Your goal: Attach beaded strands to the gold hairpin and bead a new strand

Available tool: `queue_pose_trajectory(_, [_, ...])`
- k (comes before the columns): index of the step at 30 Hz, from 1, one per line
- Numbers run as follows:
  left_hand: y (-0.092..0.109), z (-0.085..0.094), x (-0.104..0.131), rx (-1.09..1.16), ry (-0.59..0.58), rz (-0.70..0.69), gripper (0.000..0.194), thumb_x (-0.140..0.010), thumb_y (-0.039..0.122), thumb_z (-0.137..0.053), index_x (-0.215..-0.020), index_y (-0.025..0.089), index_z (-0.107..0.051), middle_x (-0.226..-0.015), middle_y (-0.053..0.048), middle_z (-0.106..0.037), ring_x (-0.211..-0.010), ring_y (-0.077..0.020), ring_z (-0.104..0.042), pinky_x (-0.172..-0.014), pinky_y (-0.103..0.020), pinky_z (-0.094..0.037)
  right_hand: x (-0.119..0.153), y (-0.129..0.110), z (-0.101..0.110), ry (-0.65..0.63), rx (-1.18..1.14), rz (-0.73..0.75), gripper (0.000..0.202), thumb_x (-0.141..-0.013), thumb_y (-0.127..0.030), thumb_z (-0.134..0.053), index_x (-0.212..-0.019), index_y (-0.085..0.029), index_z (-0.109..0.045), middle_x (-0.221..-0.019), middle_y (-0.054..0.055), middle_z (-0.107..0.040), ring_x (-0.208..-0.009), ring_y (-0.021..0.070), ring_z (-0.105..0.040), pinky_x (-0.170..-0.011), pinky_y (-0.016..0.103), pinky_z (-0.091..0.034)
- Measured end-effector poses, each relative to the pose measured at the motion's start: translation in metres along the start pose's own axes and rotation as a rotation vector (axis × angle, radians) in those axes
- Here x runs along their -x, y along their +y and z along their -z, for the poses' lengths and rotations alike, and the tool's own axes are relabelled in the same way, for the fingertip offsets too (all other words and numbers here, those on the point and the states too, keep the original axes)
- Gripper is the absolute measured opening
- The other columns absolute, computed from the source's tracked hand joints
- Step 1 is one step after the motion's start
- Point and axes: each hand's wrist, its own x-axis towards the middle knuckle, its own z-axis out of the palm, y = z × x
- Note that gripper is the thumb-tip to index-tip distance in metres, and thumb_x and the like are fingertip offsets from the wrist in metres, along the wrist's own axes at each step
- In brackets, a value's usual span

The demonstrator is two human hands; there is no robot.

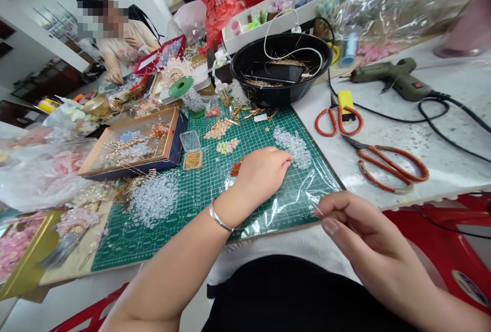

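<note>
My left hand (264,171), with a silver bangle on the wrist, rests over the green cutting mat (215,219). Its fingers are curled together at the edge of a pile of clear beads (297,150), and what they pinch is hidden. Partly under this hand lie small orange-red beads (235,169). Past the mat's front edge, my right hand (356,229) has thumb and forefinger pressed together on a thin wire (318,212), of which only a short end shows. A larger heap of clear beads (155,199) spreads on the mat's left side.
Red-handled scissors (391,166), smaller red-handled snips (339,119) and a glue gun (399,80) lie at right. A black bowl (261,91) holding a phone stands behind the mat. Leftward is a box of hair ornaments (169,140). Another person (126,45) sits across at far left.
</note>
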Motion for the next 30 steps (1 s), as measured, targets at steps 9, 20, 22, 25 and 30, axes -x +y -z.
queue_pose_trajectory(9, [-0.006, -0.008, -0.018, 0.026, -0.055, -0.069, 0.019, -0.09, 0.014, -0.051, -0.081, 0.017, -0.068, -0.087, -0.005, -0.067, -0.087, -0.0208, -0.062, -0.077, -0.035, -0.048, -0.005, 0.001, 0.007, 0.049, 0.059, -0.029, 0.022, -0.09, -0.033, -0.061, -0.072, -0.024, -0.056, -0.06, -0.003, -0.046, -0.05, 0.0104, -0.044, -0.042, 0.02, -0.038])
queue_pose_trajectory(20, [0.036, 0.014, 0.07, 1.63, -0.1, 0.463, 0.012, -0.074, 0.013, -0.08, -0.079, 0.015, -0.069, -0.078, -0.001, -0.073, -0.064, -0.0098, -0.07, -0.053, -0.016, -0.054, 0.0, -0.017, 0.0, 0.08, 0.21, 0.205, 0.018, -0.09, -0.022, -0.058, -0.073, -0.024, -0.053, -0.057, -0.004, -0.048, -0.046, 0.0096, -0.044, -0.04, 0.02, -0.038])
queue_pose_trajectory(22, [0.038, 0.015, 0.077, 1.659, -0.066, 0.486, 0.011, -0.074, 0.011, -0.081, -0.078, 0.015, -0.072, -0.078, -0.001, -0.074, -0.065, -0.0097, -0.071, -0.056, -0.015, -0.055, 0.001, -0.019, -0.004, 0.062, 0.231, 0.235, 0.018, -0.09, -0.021, -0.057, -0.072, -0.024, -0.052, -0.056, -0.004, -0.046, -0.046, 0.0092, -0.043, -0.039, 0.02, -0.038])
queue_pose_trajectory(25, [0.039, 0.018, 0.083, 1.664, -0.035, 0.473, 0.009, -0.075, 0.01, -0.081, -0.078, 0.017, -0.075, -0.077, 0.0, -0.075, -0.066, -0.0094, -0.072, -0.059, -0.015, -0.056, 0.002, -0.023, -0.009, 0.041, 0.223, 0.245, 0.018, -0.089, -0.021, -0.056, -0.072, -0.024, -0.051, -0.056, -0.005, -0.046, -0.045, 0.0089, -0.043, -0.039, 0.019, -0.038])
queue_pose_trajectory(30, [0.042, 0.021, 0.087, 1.653, -0.034, 0.419, 0.009, -0.075, 0.011, -0.081, -0.079, 0.018, -0.077, -0.074, 0.0, -0.073, -0.066, -0.0091, -0.071, -0.061, -0.015, -0.055, 0.005, -0.028, -0.01, 0.042, 0.226, 0.248, 0.018, -0.089, -0.021, -0.056, -0.072, -0.024, -0.051, -0.055, -0.005, -0.045, -0.044, 0.0087, -0.043, -0.038, 0.018, -0.038])
